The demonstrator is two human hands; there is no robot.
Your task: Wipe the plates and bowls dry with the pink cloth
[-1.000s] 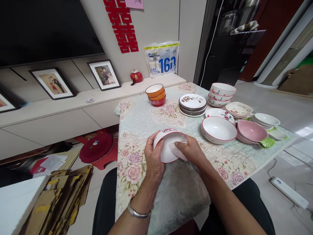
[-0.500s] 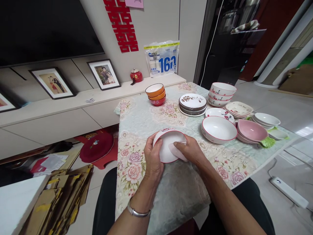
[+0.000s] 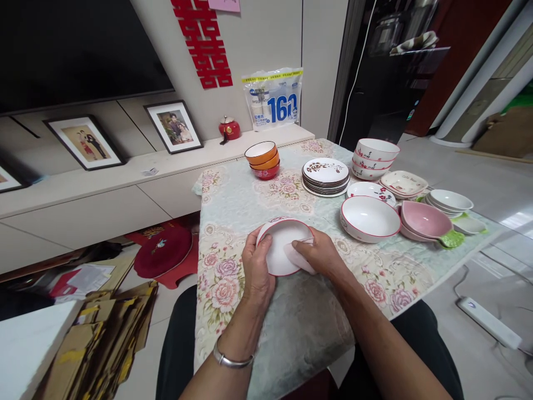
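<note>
A white bowl [image 3: 278, 251] with a red rim is held tilted above the near part of the table, its hollow facing me. My left hand [image 3: 256, 258] grips its left side, thumb over the rim. At the right side my right hand [image 3: 320, 253] is closed on a pale cloth [image 3: 300, 258], pressing it against the bowl's inside wall; the fingers behind the rim are hidden. Just right of my hands stands a larger white bowl [image 3: 370, 219] with a red rim, beside pink leaf-shaped bowls [image 3: 427, 219].
The floral tablecloth [image 3: 227, 266] also carries orange and red bowls [image 3: 263, 159], stacked plates [image 3: 325, 173], a stack of white bowls [image 3: 376, 157], square dishes [image 3: 403, 183] and small white bowls [image 3: 451, 201]. Flattened cardboard [image 3: 100, 339] and a red stool [image 3: 164, 253] are left of the table.
The bowl and both hands keep almost the same pose. The whole view has shifted slightly, so everything sits a little further left.
</note>
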